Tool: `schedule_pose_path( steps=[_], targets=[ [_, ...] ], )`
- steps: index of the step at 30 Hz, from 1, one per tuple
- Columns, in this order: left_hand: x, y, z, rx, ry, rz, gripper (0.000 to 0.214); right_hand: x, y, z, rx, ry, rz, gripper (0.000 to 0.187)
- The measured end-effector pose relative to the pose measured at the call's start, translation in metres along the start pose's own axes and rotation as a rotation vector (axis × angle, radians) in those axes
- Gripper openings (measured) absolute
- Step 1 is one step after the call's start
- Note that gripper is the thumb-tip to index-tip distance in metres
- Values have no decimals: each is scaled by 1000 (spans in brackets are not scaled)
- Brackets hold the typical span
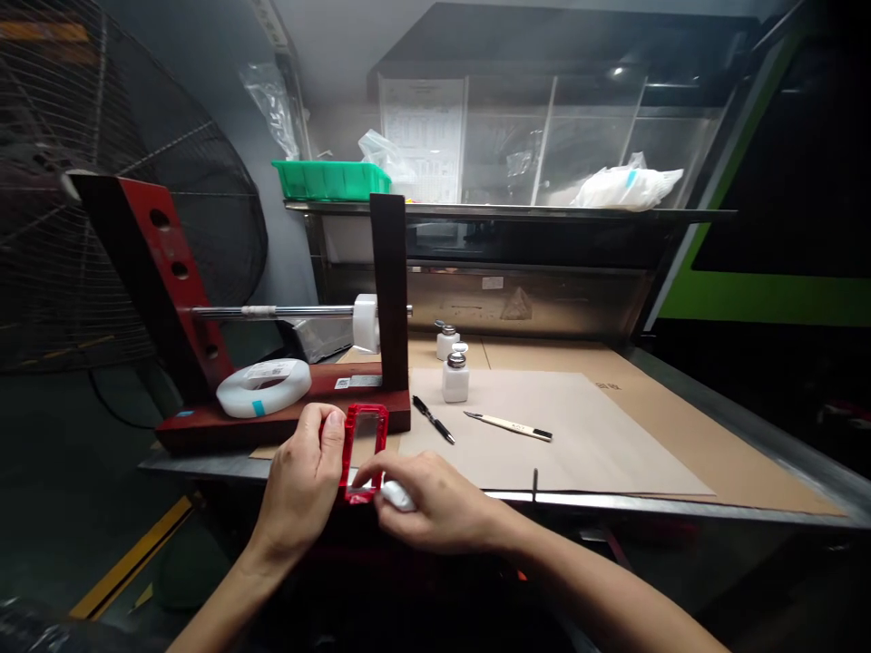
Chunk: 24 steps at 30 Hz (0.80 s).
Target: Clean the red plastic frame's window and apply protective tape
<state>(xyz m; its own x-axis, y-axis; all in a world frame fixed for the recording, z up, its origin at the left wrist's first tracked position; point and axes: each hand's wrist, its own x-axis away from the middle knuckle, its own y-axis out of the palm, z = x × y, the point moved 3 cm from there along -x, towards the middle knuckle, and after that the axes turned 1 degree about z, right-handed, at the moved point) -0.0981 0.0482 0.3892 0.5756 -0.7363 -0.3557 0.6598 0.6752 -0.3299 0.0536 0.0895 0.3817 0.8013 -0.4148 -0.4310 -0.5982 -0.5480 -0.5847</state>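
Note:
My left hand [306, 472] grips the left edge of a red rectangular frame [382, 426] with a clear window in its middle, its thumb along the side. The frame is held upright in front of the table edge. In my right hand [435, 499] a crumpled white cloth or wipe [397, 496] is pinched, and the index finger presses at the frame's lower end. Just beyond lie a black pen [434, 420] and a cream-handled craft knife [510, 426]. Two white pump bottles, a nearer one [455, 379] and a farther one [447, 342], stand behind them.
At the left stands a dark red roll stand [391, 299] with a metal rod [306, 312] and a small white roll [366, 324]. A translucent tape roll [265, 388] lies on its base. Cardboard [653, 417] covers the table; a shelf above holds a green bin [331, 180]. A large fan [197, 181] stands behind.

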Motion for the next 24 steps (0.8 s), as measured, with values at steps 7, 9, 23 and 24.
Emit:
schedule_pose_path(
  steps=[7,9,23,24],
  targets=[
    [65,7,-51,627,-577,-33,27,41,23,39,-349,336,211,24],
    [94,13,-62,767,-720,-66,25,51,51,50,-399,365,40,30],
    [173,-8,-97,1091,-975,92,32,60,128,47,-805,469,-172,24],
    [178,-13,-106,1081,-960,155,32,60,132,47,-821,500,-162,26]
  ],
)
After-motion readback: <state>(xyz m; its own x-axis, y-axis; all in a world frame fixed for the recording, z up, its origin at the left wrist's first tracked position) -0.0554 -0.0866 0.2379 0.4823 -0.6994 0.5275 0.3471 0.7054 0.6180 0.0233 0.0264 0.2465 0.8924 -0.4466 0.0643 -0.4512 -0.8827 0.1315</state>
